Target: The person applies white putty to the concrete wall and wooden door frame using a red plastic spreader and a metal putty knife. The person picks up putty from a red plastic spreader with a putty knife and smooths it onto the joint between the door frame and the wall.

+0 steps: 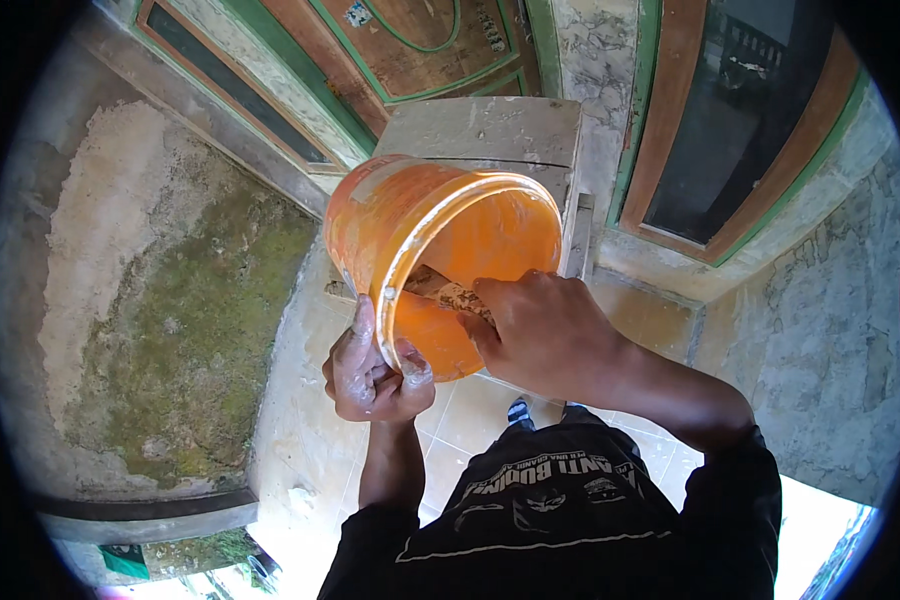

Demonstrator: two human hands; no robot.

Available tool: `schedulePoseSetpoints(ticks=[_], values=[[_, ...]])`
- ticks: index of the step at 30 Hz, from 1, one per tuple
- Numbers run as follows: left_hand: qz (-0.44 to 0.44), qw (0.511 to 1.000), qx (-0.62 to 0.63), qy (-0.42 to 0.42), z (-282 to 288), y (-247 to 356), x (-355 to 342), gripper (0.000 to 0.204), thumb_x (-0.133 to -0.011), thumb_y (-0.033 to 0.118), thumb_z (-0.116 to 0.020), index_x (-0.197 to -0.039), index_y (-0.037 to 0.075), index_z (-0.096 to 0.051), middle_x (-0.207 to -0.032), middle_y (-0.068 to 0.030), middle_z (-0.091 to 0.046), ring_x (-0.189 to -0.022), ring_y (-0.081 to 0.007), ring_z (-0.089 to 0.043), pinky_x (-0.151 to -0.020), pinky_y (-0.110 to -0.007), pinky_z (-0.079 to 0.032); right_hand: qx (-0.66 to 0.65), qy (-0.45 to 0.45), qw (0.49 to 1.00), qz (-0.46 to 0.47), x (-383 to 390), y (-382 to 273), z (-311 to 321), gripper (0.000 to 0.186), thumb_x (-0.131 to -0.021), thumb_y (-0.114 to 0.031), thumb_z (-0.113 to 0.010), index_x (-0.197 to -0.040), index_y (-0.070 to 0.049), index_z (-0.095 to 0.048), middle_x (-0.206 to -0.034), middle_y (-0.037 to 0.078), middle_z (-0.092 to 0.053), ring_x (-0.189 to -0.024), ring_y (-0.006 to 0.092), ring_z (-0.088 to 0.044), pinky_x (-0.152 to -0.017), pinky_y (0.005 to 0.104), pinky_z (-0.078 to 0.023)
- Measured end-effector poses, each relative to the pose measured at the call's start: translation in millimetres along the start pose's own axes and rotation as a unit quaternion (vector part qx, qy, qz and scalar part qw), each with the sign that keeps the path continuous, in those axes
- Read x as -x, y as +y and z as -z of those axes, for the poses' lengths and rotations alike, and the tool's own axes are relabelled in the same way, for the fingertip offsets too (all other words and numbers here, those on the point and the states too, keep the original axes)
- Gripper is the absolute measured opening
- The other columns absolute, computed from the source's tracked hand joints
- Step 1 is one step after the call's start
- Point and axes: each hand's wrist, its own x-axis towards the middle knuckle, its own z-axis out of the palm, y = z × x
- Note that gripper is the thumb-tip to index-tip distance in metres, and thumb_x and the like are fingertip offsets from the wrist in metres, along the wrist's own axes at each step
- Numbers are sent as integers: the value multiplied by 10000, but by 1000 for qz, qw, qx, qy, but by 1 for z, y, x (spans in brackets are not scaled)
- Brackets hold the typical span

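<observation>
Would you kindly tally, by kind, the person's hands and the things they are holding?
Buckets: 1, the orange bucket
Tools: 1, the smeared tool partly inside it, its exact type unclear
Hands: 2, the left hand at the bucket's rim and the right hand on the tool
Total: 4

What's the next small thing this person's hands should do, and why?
Probably draw the mottled brown tool along the inner wall of the orange bucket: the right hand grips it inside, the left hand holds the tilted rim, and that wall looks streaked. I can't tell whether the tool already touches it.
</observation>
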Motion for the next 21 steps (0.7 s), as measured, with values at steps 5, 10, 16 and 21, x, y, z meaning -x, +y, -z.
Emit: schedulePoseSetpoints(ticks=[5, 10, 16, 21], values=[[62, 997, 10, 47, -22, 13, -3, 511, -847, 190, -644, -1175, -151, -451, -886, -223, -642, -694, -157, -634, -595, -235, -509, 50, 17, 999, 0, 12, 10, 1, 300, -835, -252, -575, -974, 14, -576, -577, 136, -569, -503, 267, -613, -460, 376, -492], [99, 995, -2, 34, -26, 25, -2, 471, -841, 185, -657, -1161, -94, -453, -1057, -261, -594, -803, -175, -634, -684, -279, -522, 91, 65, 994, 1, 24, 19, 13, 385, -845, -257, -569, -1113, 19, -558, -637, 128, -577, -483, 231, -602, -430, 346, -476], [128, 989, -36, 59, -35, 34, 3, 470, -834, 171, -653, -1145, -120, -457, -1026, -226, -612, -785, -154, -625, -688, -251, -497, 67, 77, 995, 18, 38, 34, 24, 372, -846, -229, -581, -1122, 19, -551, -619, 131, -577, -510, 254, -604, -470, 363, -480], [151, 982, -16, 111, -34, 34, -2, 403, -815, 147, -643, -1088, -103, -484, -1138, -244, -567, -900, -219, -632, -780, -327, -523, -14, 108, 994, 28, 43, 47, 30, 358, -867, -239, -553, -1104, 29, -542, -614, 150, -583, -522, 276, -616, -486, 369, -499]])
